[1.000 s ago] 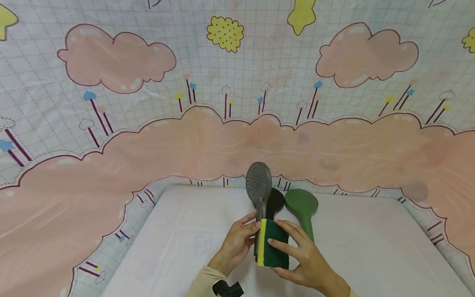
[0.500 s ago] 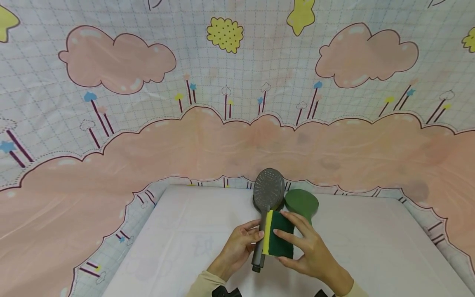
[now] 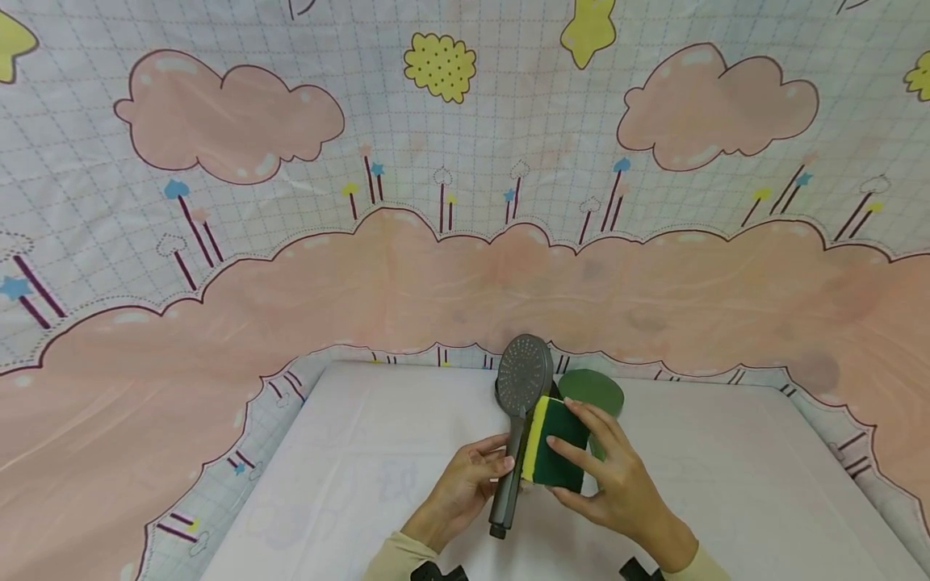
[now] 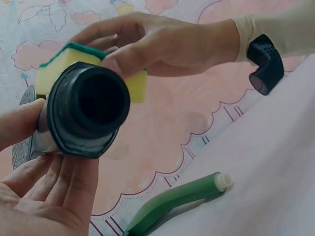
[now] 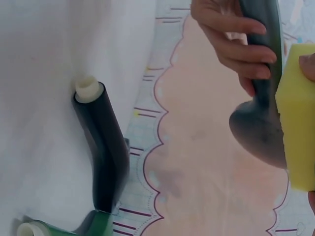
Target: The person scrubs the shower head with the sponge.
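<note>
My left hand (image 3: 465, 488) grips the handle of a grey shower head (image 3: 525, 375), its dotted spray face turned up and the handle slanting down to the left. A green and yellow sponge (image 3: 563, 445) is pinched between the thumb and fingers of my right hand (image 3: 628, 492). The sponge's yellow side lies right at the neck of the shower head, below the round face. In the left wrist view the handle's open end (image 4: 101, 103) points at the camera. The right wrist view shows the sponge along the back of the shower head (image 5: 258, 125).
A green shower head (image 3: 592, 391) lies behind my hands on the white table (image 3: 363, 452). Beside it lies a black one, its handle (image 5: 106, 142) showing in the right wrist view; the grey one mostly hides it in the head view. A patterned cloth (image 3: 465, 290) hangs behind.
The shower head has turned its spray face toward the head camera and tilted to the right. The sponge has moved up and right, from the handle toward the neck, with my right hand.
</note>
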The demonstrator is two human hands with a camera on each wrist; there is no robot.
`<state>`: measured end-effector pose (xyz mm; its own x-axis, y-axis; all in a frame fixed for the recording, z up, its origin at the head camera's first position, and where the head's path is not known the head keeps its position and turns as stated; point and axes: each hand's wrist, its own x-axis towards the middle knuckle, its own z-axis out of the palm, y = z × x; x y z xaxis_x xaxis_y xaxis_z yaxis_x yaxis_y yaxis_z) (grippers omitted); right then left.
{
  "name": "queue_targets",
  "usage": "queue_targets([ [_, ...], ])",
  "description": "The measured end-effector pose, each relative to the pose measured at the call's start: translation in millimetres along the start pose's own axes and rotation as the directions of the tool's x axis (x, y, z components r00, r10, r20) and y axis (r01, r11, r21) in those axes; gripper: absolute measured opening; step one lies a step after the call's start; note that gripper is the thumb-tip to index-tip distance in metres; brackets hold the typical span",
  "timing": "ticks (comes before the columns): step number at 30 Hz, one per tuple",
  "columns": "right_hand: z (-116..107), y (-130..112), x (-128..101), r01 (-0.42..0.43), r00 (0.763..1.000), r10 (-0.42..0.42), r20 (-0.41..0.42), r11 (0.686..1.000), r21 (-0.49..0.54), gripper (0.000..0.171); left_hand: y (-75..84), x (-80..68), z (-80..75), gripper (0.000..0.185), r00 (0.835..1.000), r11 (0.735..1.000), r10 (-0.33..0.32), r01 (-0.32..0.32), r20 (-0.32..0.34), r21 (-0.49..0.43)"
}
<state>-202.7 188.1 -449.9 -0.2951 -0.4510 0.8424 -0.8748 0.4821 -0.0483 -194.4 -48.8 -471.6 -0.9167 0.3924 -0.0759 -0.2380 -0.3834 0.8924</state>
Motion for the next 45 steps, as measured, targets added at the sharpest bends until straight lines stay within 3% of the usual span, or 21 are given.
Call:
queue_targets([
  [13,-10,13,9,-0.029,0.996,0.03,-0.089,0.999,0.013,0.054,-4.7,-0.3,-6.8,0.064,0.999,0.997,-0.016,0.013,0.048,0.078],
  [33,-18,20,13,-0.148,0.981,0.158,-0.115,0.985,0.087,0.061,-10.8,-3.2,-18.1,0.066,1.0,0.962,0.027,-0.028,0.008,0.271],
  [38,-17,22,9,-0.186,0.973,0.196,-0.118,0.979,0.089,0.062,-11.5,-3.5,-16.5,0.063,0.999,0.968,0.035,-0.039,0.023,0.25],
  [45,-10,22,5,-0.155,0.981,0.156,-0.117,0.988,0.013,0.06,-9.6,-4.5,-9.4,0.063,0.996,0.988,0.033,-0.045,0.082,0.15],
])
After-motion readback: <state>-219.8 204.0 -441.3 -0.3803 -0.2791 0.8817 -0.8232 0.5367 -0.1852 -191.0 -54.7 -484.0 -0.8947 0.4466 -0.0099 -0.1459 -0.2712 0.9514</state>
